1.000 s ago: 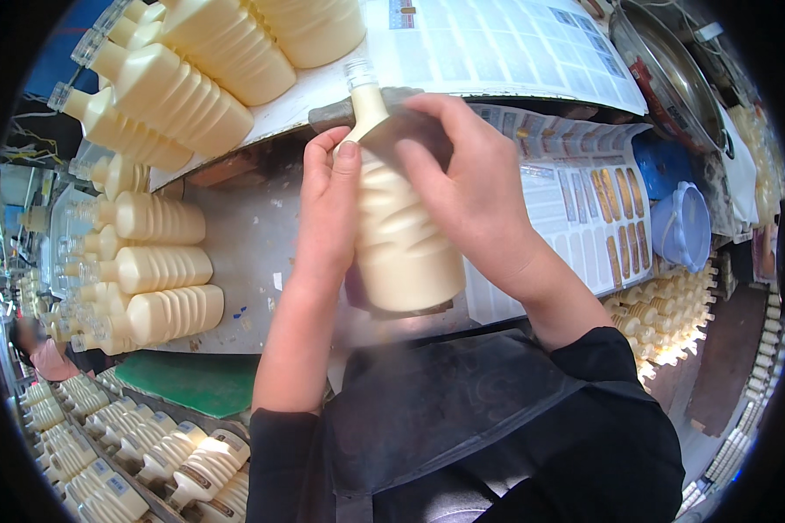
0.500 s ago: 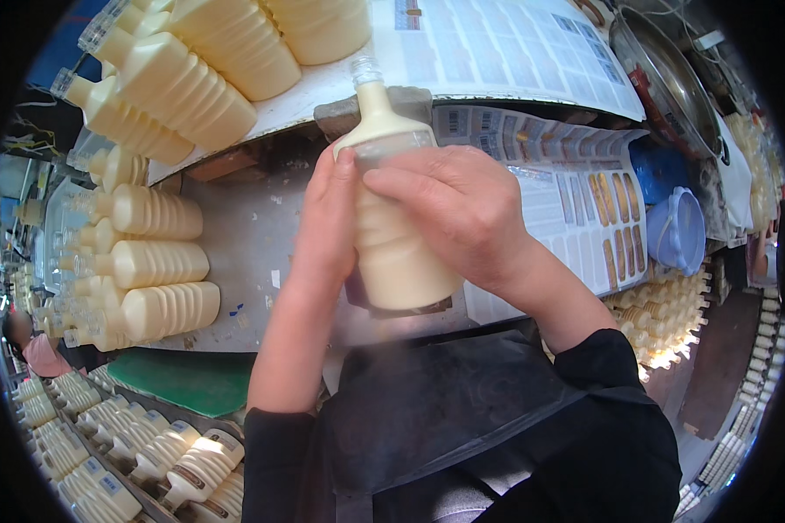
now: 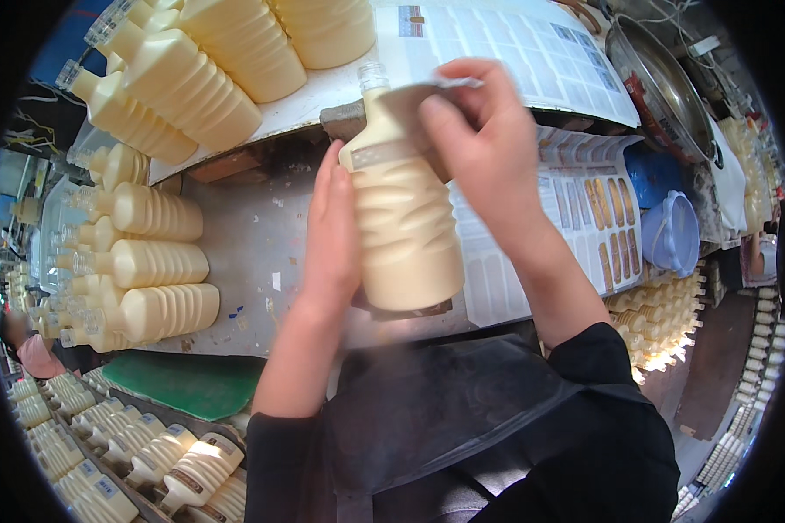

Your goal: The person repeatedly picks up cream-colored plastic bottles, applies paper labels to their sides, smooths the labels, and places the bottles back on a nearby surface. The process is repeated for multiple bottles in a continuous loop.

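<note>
The bottle (image 3: 410,240) lies over the bench (image 3: 249,231), neck away, the left hand's (image 3: 332,235) straightened fingers resting along its left side while the right hand (image 3: 488,131) pinches a grey flap (image 3: 406,108) by its shoulder.

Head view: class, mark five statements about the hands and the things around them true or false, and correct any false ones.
1. The left hand lies along the left side of a cream bottle. True.
2. The right hand grips a bucket's handle. False: the right hand holds a thin, dark, flat piece by the bottle's shoulder.
3. A light-blue bucket stands to the right of both hands. True.
4. The green sheet lies right of the bottle. False: the green sheet is at lower left.
5. The person's sleeves are black. True.
</note>
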Demonstrator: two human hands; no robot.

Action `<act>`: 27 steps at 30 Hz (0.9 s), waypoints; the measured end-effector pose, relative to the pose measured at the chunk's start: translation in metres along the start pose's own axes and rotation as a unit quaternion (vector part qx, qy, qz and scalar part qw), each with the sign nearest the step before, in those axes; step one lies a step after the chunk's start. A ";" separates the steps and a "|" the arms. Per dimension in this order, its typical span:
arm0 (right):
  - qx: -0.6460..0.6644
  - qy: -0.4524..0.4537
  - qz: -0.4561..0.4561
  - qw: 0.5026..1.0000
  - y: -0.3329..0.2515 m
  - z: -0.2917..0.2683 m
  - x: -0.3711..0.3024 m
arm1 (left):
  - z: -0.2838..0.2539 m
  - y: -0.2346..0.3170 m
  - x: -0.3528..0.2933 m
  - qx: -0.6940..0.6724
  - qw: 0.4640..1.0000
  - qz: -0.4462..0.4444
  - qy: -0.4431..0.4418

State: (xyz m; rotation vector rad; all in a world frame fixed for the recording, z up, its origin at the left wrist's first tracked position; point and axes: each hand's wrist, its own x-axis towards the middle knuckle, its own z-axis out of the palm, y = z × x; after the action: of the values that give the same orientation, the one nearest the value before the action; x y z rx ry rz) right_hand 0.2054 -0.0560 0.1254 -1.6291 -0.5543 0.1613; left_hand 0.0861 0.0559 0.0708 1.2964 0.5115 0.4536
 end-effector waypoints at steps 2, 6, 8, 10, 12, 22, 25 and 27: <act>0.012 0.052 -0.092 0.994 0.005 0.009 0.013 | 0.001 -0.002 -0.016 0.176 0.981 0.087 -0.001; -0.069 -0.024 -0.162 0.984 0.024 0.025 0.007 | -0.003 -0.010 -0.028 0.435 0.884 0.172 -0.015; -0.134 0.015 -0.136 0.981 0.038 0.021 0.009 | -0.007 -0.012 -0.026 0.356 0.923 0.139 -0.034; -0.152 0.053 -0.106 0.981 0.050 0.011 0.013 | -0.010 -0.015 -0.026 0.255 0.960 0.098 -0.063; -0.140 0.052 -0.087 0.985 0.060 0.004 0.015 | -0.010 -0.019 -0.026 0.190 0.977 0.080 -0.056; -0.141 -0.027 -0.139 0.980 0.028 0.014 0.018 | 0.002 -0.004 -0.035 0.229 0.972 0.037 -0.019; -0.246 -0.033 -0.202 0.948 0.014 0.035 0.012 | 0.014 0.005 -0.042 0.324 0.945 0.051 0.007; -0.293 -0.076 -0.193 0.933 0.006 0.043 0.008 | 0.015 0.009 -0.043 0.334 0.941 0.048 0.002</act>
State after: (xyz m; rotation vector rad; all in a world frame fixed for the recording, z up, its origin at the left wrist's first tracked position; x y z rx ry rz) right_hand 0.1957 -0.0146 0.1153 -2.0497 -1.1090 -0.1924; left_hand 0.0603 0.0210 0.0871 1.9803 0.6357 0.3738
